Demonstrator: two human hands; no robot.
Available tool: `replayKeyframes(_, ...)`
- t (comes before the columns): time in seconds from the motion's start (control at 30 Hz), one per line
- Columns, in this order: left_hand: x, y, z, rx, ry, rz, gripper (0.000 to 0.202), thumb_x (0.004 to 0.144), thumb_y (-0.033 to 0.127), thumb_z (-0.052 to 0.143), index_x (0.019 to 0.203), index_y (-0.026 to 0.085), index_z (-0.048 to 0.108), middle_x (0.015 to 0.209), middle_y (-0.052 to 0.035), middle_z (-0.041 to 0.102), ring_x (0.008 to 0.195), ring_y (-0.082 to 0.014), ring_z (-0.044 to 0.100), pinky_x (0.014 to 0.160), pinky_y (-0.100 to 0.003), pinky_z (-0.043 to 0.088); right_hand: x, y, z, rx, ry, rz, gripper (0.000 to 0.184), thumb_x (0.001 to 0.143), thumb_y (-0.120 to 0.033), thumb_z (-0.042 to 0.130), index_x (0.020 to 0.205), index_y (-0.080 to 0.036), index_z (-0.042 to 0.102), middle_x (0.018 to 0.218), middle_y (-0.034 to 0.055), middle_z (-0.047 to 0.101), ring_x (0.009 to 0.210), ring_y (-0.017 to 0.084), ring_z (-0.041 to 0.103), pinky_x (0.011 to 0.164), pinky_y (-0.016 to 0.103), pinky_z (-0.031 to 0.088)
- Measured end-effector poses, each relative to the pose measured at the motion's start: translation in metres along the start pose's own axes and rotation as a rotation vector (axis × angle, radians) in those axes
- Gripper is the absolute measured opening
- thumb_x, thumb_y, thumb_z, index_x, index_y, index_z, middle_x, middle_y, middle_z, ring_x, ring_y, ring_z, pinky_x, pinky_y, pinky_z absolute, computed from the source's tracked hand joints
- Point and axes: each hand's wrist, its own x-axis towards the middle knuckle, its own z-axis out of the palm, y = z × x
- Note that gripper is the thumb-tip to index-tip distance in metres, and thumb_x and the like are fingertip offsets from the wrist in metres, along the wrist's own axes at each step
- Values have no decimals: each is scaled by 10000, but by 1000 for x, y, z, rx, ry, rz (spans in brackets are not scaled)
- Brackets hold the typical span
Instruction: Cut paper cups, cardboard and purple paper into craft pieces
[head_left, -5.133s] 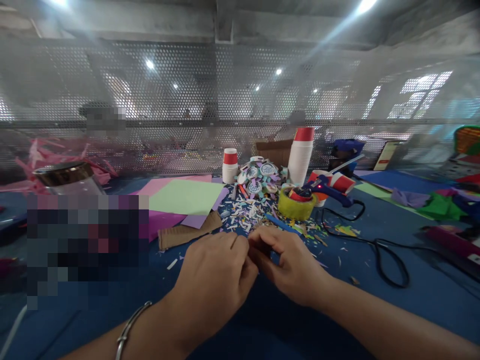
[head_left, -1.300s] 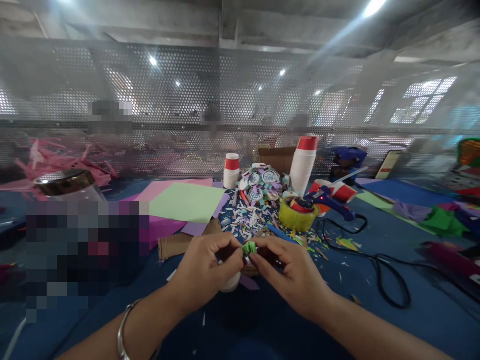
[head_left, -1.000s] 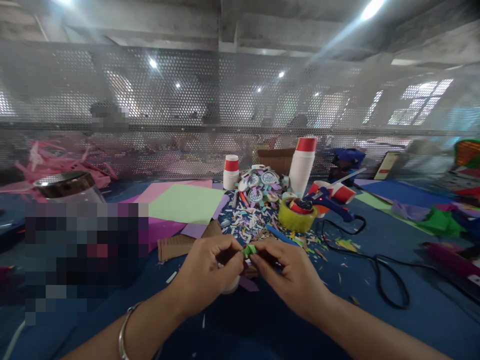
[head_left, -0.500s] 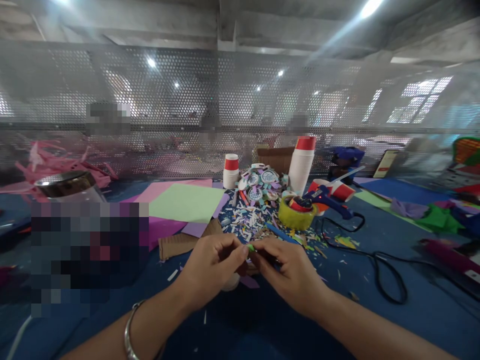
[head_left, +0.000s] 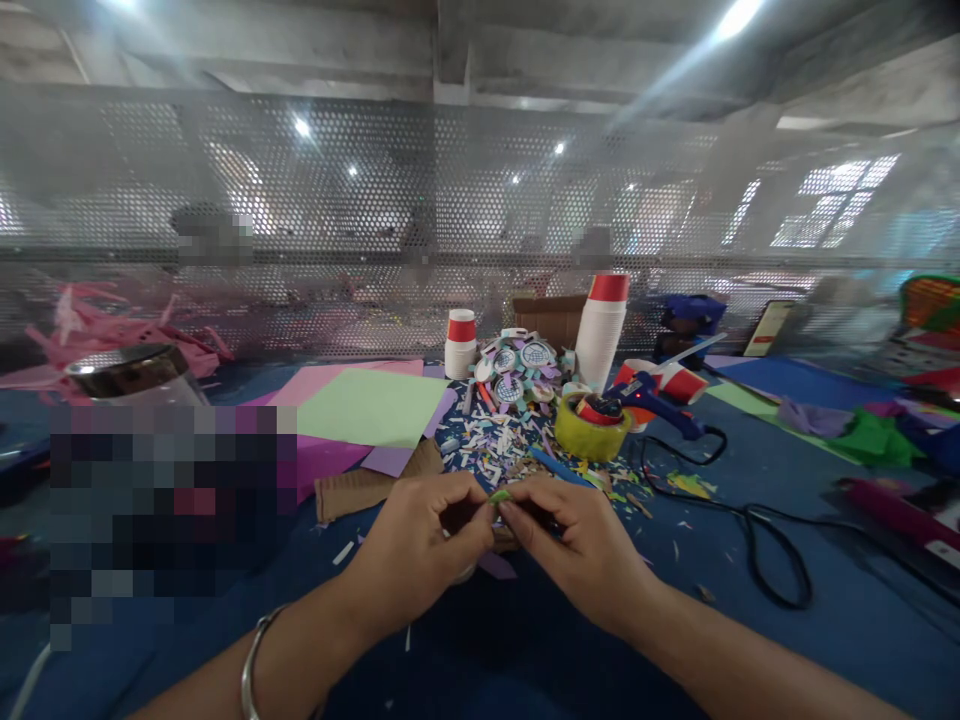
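Between the fingertips of both hands is a small piece of green paper (head_left: 499,496). My left hand (head_left: 431,525), with a silver bangle at the wrist, pinches its left end between thumb and forefinger. From the other side my right hand (head_left: 564,530) pinches it the same way, and the two sets of fingertips nearly touch. Below the hands a pale round thing and a purple paper piece (head_left: 496,566) are partly hidden. Just beyond the fingers lies a blue stick-like tool (head_left: 559,466) among paper scraps (head_left: 495,436).
A yellow tape roll (head_left: 592,432) and a blue glue gun (head_left: 660,402) with a black cord stand right of the scraps. Behind are stacked paper cups (head_left: 600,330) and a pile of paper pieces (head_left: 517,368). Coloured sheets (head_left: 367,405) and cardboard (head_left: 352,495) lie left.
The green paper piece has turned slightly between the fingertips and shows more of its surface. Both hands stay in nearly the same place.
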Motion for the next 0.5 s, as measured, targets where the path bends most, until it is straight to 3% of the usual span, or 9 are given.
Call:
replayKeyframes(0.3, 6, -4, 2, -452, -90, -50, 220, 825, 363, 579, 700, 183, 566, 640, -15, 644, 616, -124, 626, 621, -258, 528, -1, 1, -1, 138, 28, 91, 275, 922, -371, 537, 742, -184, 627, 669, -2, 578, 619, 128, 533, 569, 239, 430)
replayKeyframes(0.4, 6, -4, 2, -407, -98, -46, 229, 832, 359, 568, 681, 187, 564, 642, -13, 643, 612, -121, 612, 613, -253, 518, -1, 2, -1, 134, 36, 94, 266, 917, -361, 532, 727, -187, 598, 650, -12, 541, 596, 121, 494, 550, 236, 413)
replayKeyframes(0.5, 5, -4, 1, -187, -67, -28, 229, 851, 310, 522, 684, 170, 594, 651, -8, 616, 615, -121, 579, 592, -248, 475, 0, 3, 0, 78, 37, 82, 224, 904, -319, 534, 725, -191, 576, 635, -22, 512, 578, 116, 466, 541, 236, 396)
